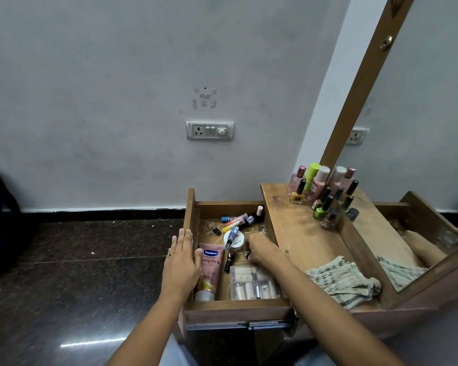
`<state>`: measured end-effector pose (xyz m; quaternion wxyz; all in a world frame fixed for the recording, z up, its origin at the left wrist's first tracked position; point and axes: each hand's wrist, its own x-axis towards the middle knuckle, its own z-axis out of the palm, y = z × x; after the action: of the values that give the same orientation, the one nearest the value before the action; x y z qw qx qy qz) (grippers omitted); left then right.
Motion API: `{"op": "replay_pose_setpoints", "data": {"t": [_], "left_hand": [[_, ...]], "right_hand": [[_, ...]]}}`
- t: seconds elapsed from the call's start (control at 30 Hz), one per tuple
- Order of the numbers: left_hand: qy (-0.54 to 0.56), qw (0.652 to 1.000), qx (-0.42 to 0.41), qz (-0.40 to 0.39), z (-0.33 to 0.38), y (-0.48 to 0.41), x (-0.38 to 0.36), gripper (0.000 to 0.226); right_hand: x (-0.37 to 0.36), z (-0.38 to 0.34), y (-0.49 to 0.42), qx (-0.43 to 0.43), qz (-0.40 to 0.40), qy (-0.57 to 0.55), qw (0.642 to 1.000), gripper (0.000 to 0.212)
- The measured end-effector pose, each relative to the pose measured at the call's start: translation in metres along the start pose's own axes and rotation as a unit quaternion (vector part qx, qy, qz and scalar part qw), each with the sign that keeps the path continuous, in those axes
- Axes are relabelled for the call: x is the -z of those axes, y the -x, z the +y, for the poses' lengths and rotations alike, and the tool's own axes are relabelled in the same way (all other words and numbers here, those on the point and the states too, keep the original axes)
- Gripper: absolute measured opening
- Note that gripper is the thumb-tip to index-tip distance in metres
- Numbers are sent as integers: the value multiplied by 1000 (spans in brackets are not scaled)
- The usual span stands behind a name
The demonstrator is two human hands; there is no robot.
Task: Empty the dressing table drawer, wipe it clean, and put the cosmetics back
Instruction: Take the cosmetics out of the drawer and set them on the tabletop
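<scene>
Between the two hands sits the open wooden drawer (pixel 238 303), cosmetics inside. The left hand (pixel 181 260) lies flat against its left wall, fingers straight and released. Just right of those fingers lies a pink Vaseline tube (pixel 209 270). The right hand (pixel 259 249) reaches inside with its fingers curled down; whether they grasp anything cannot be told. Nearer than them lies a clear case (pixel 251 283) of white bottles, left of them a white jar (pixel 234 240), and beyond them small tubes (pixel 238 220).

Switch plate (pixel 210 130) on grey wall (pixel 90 88); mirror (pixel 421 128) at right; dark floor (pixel 77 286).
</scene>
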<state>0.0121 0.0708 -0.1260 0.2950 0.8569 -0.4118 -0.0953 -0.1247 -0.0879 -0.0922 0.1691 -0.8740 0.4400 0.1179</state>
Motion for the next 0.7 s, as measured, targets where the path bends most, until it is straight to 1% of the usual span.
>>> {"op": "replay_pose_setpoints", "data": {"t": [0.07,0.17,0.37,0.43,0.57,0.7], "left_hand": [[-1,1000,1,0,0,-1,-1,60],[1,1000,2,1,-1,-1,-2,60],[0,1000,3,2,-1,-2,-2,60],[1,1000,4,0,-2,-2,-3,61],[4,1000,4,1,-2,-1,-2,61],[6,1000,2,2,-2,-2,-3,60]], "right_hand": [[-1,-1,-1,3,10,-12,1000,28],[-7,-1,-5,-2,3,-45,999,32],[-4,2,-10,-14,18,-138,990,35],[-4,4,-12,-25,21,-171,985,32],[-1,1,-13,-23,65,-174,982,24],[14,0,-7,28,142,-236,961,25]]}}
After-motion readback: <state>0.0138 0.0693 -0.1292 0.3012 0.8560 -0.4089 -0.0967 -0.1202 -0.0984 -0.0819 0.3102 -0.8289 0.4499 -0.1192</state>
